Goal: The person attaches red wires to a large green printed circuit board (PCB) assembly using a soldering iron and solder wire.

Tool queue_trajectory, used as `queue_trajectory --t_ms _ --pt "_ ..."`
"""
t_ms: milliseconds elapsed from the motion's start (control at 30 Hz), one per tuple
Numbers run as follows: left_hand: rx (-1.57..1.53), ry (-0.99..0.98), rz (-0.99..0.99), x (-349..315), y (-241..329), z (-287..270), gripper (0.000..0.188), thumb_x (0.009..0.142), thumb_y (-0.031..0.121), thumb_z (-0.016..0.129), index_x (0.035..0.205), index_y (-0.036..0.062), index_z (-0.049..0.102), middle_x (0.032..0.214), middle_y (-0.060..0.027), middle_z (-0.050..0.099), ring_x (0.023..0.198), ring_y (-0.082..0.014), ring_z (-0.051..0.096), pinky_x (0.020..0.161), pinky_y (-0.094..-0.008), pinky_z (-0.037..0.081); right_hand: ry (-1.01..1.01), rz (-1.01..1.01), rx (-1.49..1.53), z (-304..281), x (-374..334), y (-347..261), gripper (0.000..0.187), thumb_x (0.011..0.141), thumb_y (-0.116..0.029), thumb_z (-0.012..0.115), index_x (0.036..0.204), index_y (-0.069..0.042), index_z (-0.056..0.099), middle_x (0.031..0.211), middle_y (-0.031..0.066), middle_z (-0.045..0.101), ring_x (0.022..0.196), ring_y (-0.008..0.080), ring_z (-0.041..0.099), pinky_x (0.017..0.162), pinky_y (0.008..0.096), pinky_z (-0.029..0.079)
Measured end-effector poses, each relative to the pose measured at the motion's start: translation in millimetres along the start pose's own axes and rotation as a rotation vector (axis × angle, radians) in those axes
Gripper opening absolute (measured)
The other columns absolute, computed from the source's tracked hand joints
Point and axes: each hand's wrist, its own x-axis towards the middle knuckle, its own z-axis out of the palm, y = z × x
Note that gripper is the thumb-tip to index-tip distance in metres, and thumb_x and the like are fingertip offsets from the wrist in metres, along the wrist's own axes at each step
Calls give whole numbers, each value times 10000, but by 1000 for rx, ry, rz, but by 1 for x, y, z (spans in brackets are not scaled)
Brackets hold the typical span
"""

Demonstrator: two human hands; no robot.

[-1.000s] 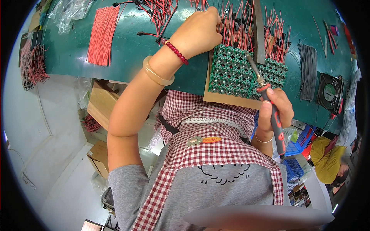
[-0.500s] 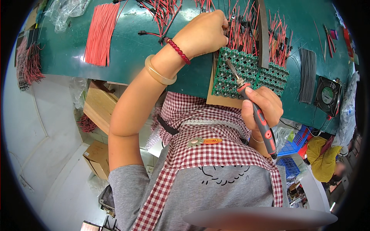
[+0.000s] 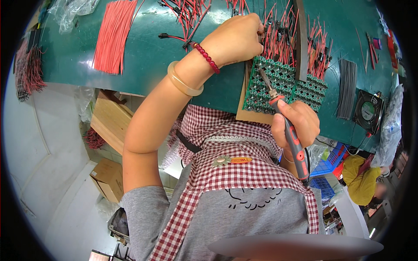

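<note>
My right hand (image 3: 297,124) is wrapped round a soldering iron (image 3: 292,132) with a grey and red handle. Its metal tip points at the upper left part of a green circuit board panel (image 3: 267,89) full of small components. At that panel's upper left corner, my left hand (image 3: 238,38) is closed in a pinch beside the upright red and black wires (image 3: 281,37). The back of the hand hides what its fingertips hold. A second green panel (image 3: 310,93) adjoins on the right. A dark flat bar (image 3: 301,48) lies across the wires between the panels.
Cardboard (image 3: 244,115) lies under the panels. On the green table are a red wire bundle (image 3: 112,37), connector leads (image 3: 185,19), a grey wire bundle (image 3: 346,89), a black fan (image 3: 368,111) and tweezer-like tools (image 3: 372,50). A blue crate (image 3: 331,158) stands below the table's right side.
The view has shifted slightly. Both hands stay almost where they were relative to the boards, with the soldering iron's tip still at the upper left part of the panel.
</note>
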Motion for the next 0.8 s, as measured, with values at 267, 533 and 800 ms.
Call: queue_trajectory --t_ms 267,533,800 --pt "-22 -5 -4 2 -4 4 351 767 60 707 1057 -92 580 748 -124 672 693 -182 645 641 -309 507 -27 5 -25 -1 2 -2 267 699 0 669 966 2 666 605 73 565 474 205 536 442 303 414" --pt "-14 -44 9 0 1 0 324 780 77 692 1051 -69 588 770 -126 678 713 -184 654 650 -308 512 -22 59 -47 -2 4 -6 254 684 0 674 938 9 669 593 77 562 468 207 538 440 301 410" --pt "135 423 40 -51 22 -3 215 891 165 647 938 -21 551 763 -141 628 671 -260 625 613 -331 485 -24 80 -32 -5 5 -4 253 668 4 676 920 26 667 592 93 576 462 208 549 440 300 422"
